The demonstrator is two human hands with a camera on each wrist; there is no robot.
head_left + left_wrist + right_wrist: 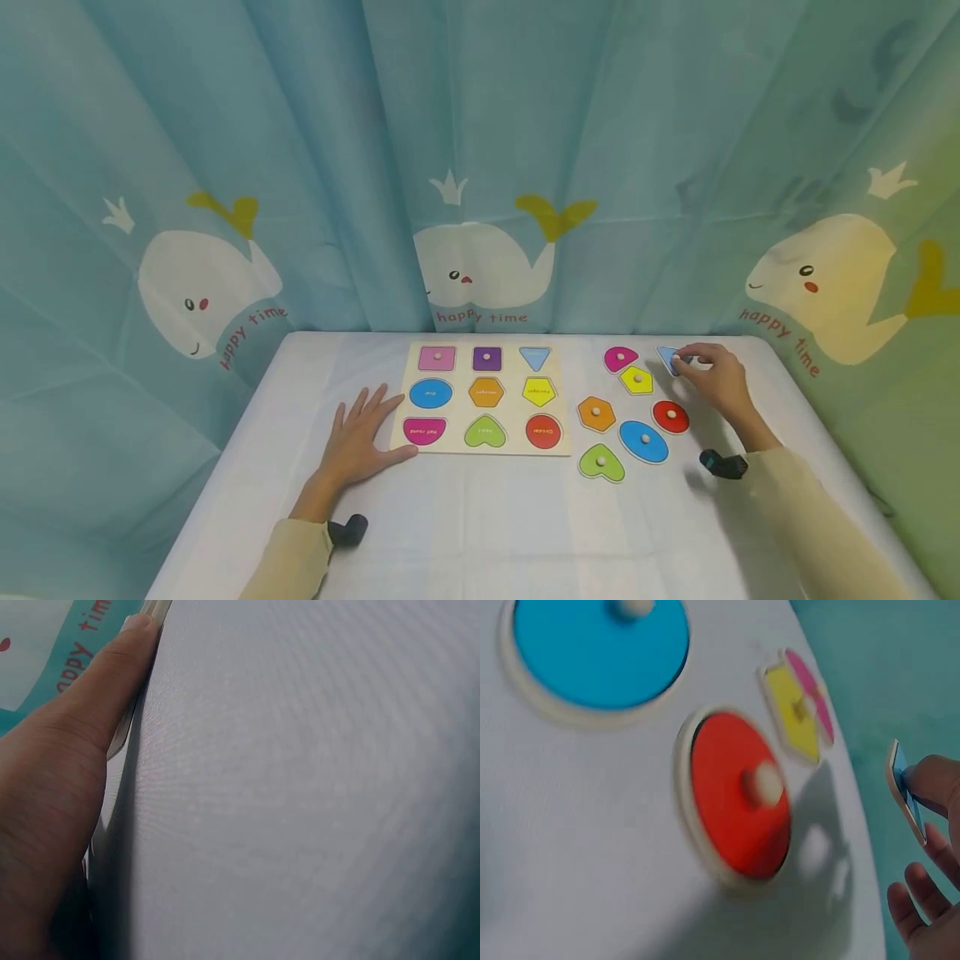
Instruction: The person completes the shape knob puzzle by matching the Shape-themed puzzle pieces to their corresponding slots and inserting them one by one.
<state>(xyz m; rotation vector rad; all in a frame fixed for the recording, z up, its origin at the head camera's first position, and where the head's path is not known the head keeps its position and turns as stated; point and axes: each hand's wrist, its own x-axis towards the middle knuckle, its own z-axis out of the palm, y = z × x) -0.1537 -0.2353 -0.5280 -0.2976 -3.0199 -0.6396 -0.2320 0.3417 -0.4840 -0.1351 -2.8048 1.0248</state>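
My right hand (717, 379) pinches a light blue triangle puzzle piece (666, 357) by its knob at the back right of the table. In the right wrist view the triangle piece (900, 791) stands tilted on edge, apart from the tabletop. My left hand (357, 443) lies with fingers spread at the left edge of the wooden shape puzzle board (453, 408), thumb at its front left corner. Pink and purple squares (487, 359) with knobs sit in the board's back row. The triangle slot (536, 358) is at its back right.
Loose knobbed pieces lie right of the board: a magenta half round (618, 358), yellow pentagon (634, 382), orange hexagon (596, 415), red circle (672, 417), blue oval (647, 447) and green heart (603, 468). A whale-print curtain (480, 108) hangs behind the white table (465, 525).
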